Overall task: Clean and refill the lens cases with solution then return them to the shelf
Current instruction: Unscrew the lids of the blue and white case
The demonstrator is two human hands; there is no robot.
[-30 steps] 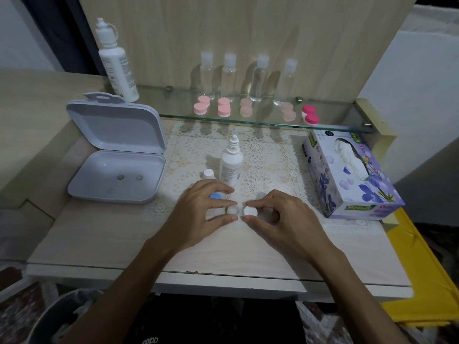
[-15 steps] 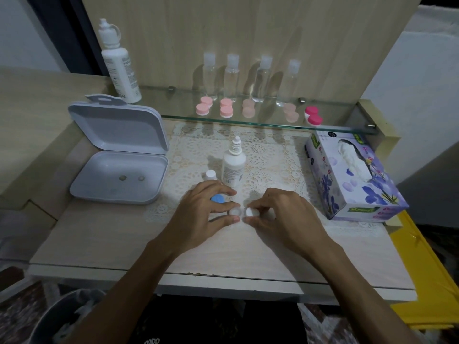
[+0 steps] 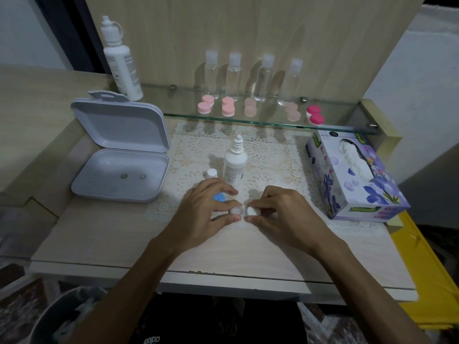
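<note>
Head view, left hand (image 3: 206, 214) pinching white lens case (image 3: 244, 211), right hand (image 3: 285, 213) pinching its other end, solution bottle (image 3: 234, 165) upright behind.

This looks like a corner of a home, a small dressing or toiletry nook. A pale wood-grain counter (image 3: 104, 239) carries a lace mat (image 3: 268, 155) under glass, and a glass shelf (image 3: 173, 105) is fixed to the wood panel behind. On the shelf stand small clear bottles (image 3: 233, 78), a taller white bottle (image 3: 121, 63) and a row of pink lens cases (image 3: 228, 108). A flowered tissue box (image 3: 355, 180) sits at the right and an open white plastic case (image 3: 119, 155) at the left. A waste bin (image 3: 62, 319) stands on the floor below.
</note>
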